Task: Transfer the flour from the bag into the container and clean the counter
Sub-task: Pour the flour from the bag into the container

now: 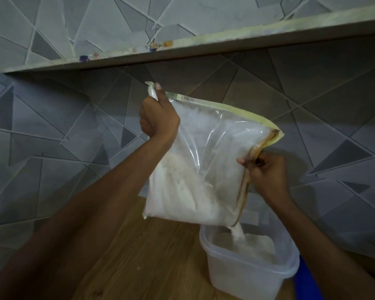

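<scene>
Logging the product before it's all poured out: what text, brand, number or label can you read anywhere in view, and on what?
None can be read.
Flour bag: clear plastic, yellow edge, no print visible.
Plastic container: no label visible.
Shelf edge: small coloured marks, too blurred to read as text.

Your left hand (158,118) and right hand (266,172) are both bare: no gloves, no rings that show, no watch or band at either wrist. Your forearms are bare too, all the way down to the bottom edge of the view, so no sleeve or cuff shows on either arm. Nails look short and unpainted where you can see them, at the left thumb tip and the right fingertips. Lighting is dim, so finer marks on your hands can't be made out. Nothing else of your body is in view.
</scene>
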